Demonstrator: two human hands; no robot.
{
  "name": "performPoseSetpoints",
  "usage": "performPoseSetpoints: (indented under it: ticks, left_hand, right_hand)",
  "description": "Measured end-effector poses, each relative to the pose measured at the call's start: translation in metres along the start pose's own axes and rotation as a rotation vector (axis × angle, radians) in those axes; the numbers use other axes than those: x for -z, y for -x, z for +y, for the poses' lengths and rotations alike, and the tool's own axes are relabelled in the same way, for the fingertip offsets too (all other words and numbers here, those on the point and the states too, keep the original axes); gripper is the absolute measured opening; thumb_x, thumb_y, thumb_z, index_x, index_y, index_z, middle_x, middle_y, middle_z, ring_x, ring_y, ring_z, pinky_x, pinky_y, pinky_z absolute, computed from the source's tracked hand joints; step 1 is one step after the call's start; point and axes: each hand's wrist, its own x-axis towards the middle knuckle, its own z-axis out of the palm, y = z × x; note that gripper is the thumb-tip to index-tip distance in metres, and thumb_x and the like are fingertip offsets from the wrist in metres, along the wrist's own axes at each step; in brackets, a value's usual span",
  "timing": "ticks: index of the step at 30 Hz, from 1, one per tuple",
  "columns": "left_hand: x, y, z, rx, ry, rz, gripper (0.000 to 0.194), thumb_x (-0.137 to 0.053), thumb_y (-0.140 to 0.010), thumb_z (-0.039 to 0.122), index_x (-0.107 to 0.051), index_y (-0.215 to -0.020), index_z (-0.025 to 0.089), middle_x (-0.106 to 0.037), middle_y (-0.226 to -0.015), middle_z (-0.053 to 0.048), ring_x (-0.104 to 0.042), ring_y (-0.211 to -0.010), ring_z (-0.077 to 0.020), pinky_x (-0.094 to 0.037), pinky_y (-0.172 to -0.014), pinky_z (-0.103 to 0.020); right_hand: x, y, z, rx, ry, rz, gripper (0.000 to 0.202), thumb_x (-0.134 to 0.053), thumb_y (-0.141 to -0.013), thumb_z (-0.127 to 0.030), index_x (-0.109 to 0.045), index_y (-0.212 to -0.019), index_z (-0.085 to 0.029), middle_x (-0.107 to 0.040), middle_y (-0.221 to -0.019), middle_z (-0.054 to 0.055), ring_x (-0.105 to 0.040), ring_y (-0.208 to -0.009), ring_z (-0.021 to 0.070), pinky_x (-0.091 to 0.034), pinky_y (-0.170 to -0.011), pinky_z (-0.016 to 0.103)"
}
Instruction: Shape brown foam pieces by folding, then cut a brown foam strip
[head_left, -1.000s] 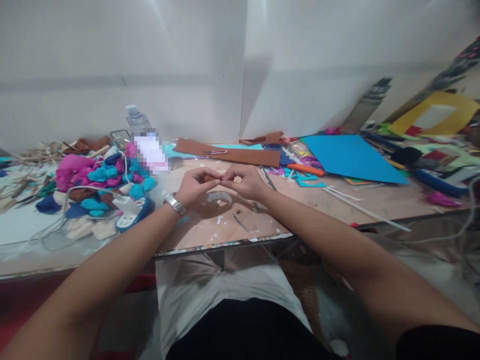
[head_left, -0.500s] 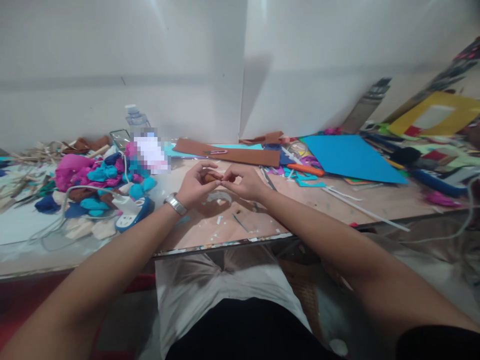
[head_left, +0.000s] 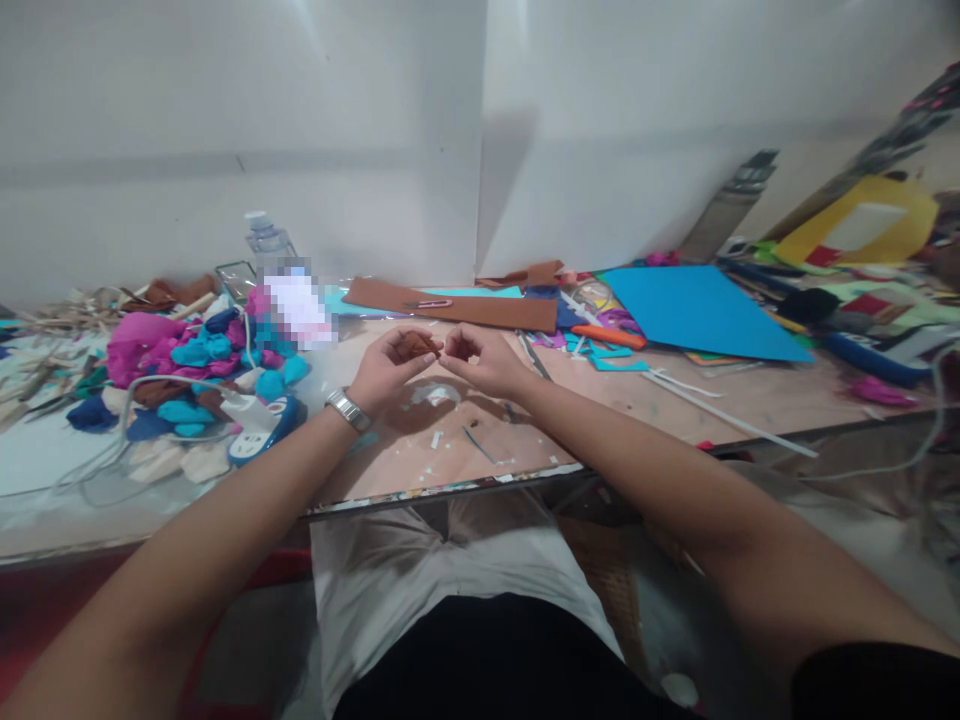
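Observation:
My left hand, with a metal watch on its wrist, is closed around a small crumpled brown piece that looks like crepe paper. My right hand meets it from the other side, fingers curled and thumb and fingertips pinched at the piece's right edge. Both hands are just above the wooden tabletop. Behind them lies a long brown strip, with small thread snips on top. The fingers partly hide the brown piece.
Pink and blue crumpled paper bundles and a blue-white power strip with a cable lie left. A bottle and a lit phone stand behind. To the right are an orange cutter, a blue sheet and white strips.
The brown piece looks more spread out between the fingers than before. Its right end has shifted slightly as the fingertips moved. The view has moved a little.

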Motion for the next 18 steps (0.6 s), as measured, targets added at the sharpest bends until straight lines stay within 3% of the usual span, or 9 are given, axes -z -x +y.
performPoseSetpoints:
  ticks: [4, 7, 11, 18]
  left_hand:
    - [-0.0049, 0.0031, 0.0045, 0.024, -0.093, -0.101, 0.051, -0.084, -0.081, 0.041, -0.067, -0.123, 0.018, -0.075, -0.108, -0.011, -0.073, -0.1, -0.0225, -0.057, -0.091, -0.036]
    - [-0.0084, 0.0066, 0.003, 0.011, -0.052, -0.191, 0.067, -0.083, -0.082, 0.041, -0.052, -0.138, 0.021, -0.074, -0.104, -0.01, -0.073, -0.097, -0.0221, -0.057, -0.087, -0.035]
    - [-0.0076, 0.009, -0.0011, 0.01, -0.065, -0.24, 0.08, -0.082, -0.084, 0.039, -0.035, -0.148, 0.024, -0.073, -0.108, -0.009, -0.073, -0.1, -0.0227, -0.056, -0.087, -0.035]
    - [-0.0039, 0.009, -0.0035, 0.005, -0.191, -0.261, 0.08, -0.077, -0.086, 0.034, -0.036, -0.154, 0.022, -0.072, -0.115, -0.013, -0.072, -0.111, -0.0263, -0.056, -0.09, -0.035]
  right_hand:
    - [0.0016, -0.0012, 0.0032, 0.008, 0.009, 0.019, 0.039, -0.077, -0.082, -0.05, -0.06, -0.099, -0.019, -0.06, -0.083, 0.0, -0.052, -0.069, 0.0126, -0.043, -0.063, 0.026]
    - [0.002, -0.0028, 0.0067, 0.042, 0.034, -0.013, 0.048, -0.082, -0.078, -0.052, -0.067, -0.109, -0.019, -0.063, -0.088, 0.002, -0.052, -0.069, 0.0128, -0.043, -0.064, 0.027]
    - [0.0016, -0.0036, 0.0102, 0.063, 0.098, -0.06, 0.041, -0.084, -0.077, -0.052, -0.075, -0.099, -0.019, -0.065, -0.079, 0.001, -0.051, -0.068, 0.0133, -0.041, -0.065, 0.027]
    - [-0.0011, -0.0004, 0.0056, -0.028, 0.105, -0.053, 0.026, -0.082, -0.078, -0.04, -0.075, -0.087, -0.017, -0.069, -0.076, 0.001, -0.053, -0.066, 0.012, -0.04, -0.063, 0.026]
